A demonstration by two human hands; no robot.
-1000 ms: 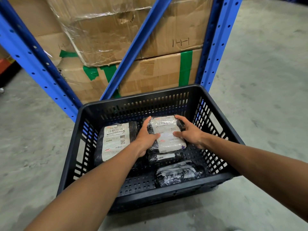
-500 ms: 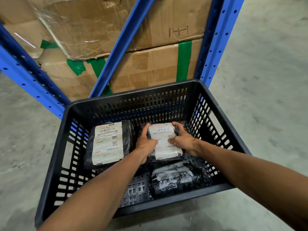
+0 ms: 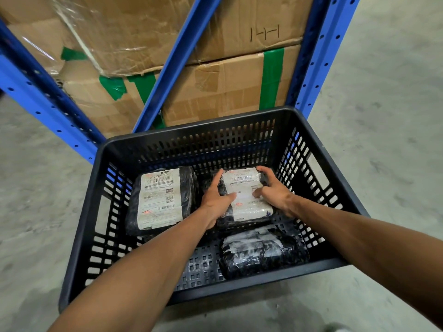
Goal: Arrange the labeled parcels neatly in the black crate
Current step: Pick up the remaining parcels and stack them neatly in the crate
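The black slotted crate (image 3: 167, 140) sits on the concrete floor. Three black-wrapped parcels lie inside. A large parcel with a white label (image 3: 160, 198) lies flat at the left. A smaller labeled parcel (image 3: 244, 200) rests at the back right, and both hands grip it: my left hand (image 3: 215, 200) on its left edge, my right hand (image 3: 273, 192) on its right edge and top. A third parcel wrapped in black and clear film (image 3: 261, 251) lies at the front right, label not visible.
Blue steel rack uprights (image 3: 318, 53) and a diagonal brace (image 3: 177, 61) stand just behind the crate. Taped cardboard cartons (image 3: 227, 85) fill the rack. Concrete floor (image 3: 388, 121) stretches to the right and left of the crate.
The held parcel has shifted toward the crate's back right and down onto the floor of the crate, with both hands still on it. The camera view has moved slightly.
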